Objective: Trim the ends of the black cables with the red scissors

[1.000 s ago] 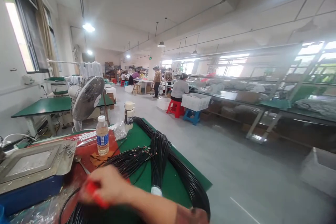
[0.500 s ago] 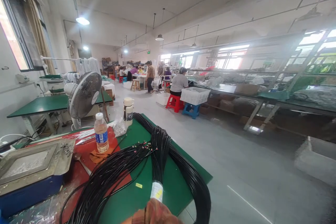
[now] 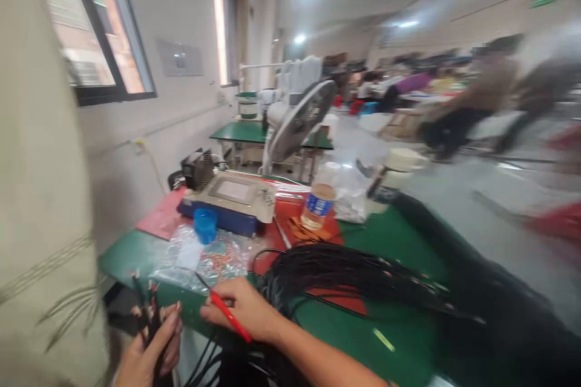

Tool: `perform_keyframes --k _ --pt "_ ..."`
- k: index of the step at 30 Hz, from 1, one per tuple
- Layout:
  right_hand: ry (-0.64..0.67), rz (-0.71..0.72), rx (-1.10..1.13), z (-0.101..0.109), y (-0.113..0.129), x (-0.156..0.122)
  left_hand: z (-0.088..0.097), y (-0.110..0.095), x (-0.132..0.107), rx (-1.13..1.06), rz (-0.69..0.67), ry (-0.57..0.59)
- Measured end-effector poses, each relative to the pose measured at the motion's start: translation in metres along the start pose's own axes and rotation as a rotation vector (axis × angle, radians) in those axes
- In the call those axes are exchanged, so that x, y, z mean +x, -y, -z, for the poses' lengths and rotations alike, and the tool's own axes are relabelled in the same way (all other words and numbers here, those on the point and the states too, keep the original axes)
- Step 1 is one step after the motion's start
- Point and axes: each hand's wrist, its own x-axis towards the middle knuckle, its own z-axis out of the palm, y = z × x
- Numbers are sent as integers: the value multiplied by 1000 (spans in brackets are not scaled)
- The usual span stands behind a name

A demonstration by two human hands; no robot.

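My left hand (image 3: 152,347), at the lower left, is closed around several black cables (image 3: 144,308) whose stripped ends point upward. To its right, my right hand (image 3: 242,308) grips a slim red-handled tool (image 3: 231,316) with a thin dark tip; blur hides its exact kind. More black cables hang below the hands. A large bundle of black cable (image 3: 327,269) lies on the green table (image 3: 408,351) beside my right forearm. Just beyond my hands are a blue cup (image 3: 205,225) and a clear plastic bag (image 3: 227,254) with small orange-red pieces on it.
A blue and beige heated-looking box (image 3: 227,214) stands behind the cup. A labelled bottle (image 3: 318,205) sits on a red mat (image 3: 290,217). A fan (image 3: 299,124) stands beyond the table. A pale curtain (image 3: 45,163) hangs close on the left. Other people are blurred at the far right.
My view has swung left. Earlier a hand held a black cable bundle at its white label; now my left hand holds cable ends and my right hand a red-handled tool.
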Motion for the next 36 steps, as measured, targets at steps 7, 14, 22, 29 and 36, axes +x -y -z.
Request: perform_keyframes --k 7,14,22,29,36 --pt "47 -45 -432 5 21 -15 -11 -6 -2 -60 -49 -41" --pt "36 -60 -477 2 18 -13 -18 -3 -1 39 -43 -8" --pt "-8 -70 -596 6 14 -10 -25 -10 3 126 -56 4" --pt "-18 -72 -649 7 12 -9 -26 -7 10 139 -65 2" --pt "-58 -136 -560 8 3 -3 -27 -7 12 140 -62 45"
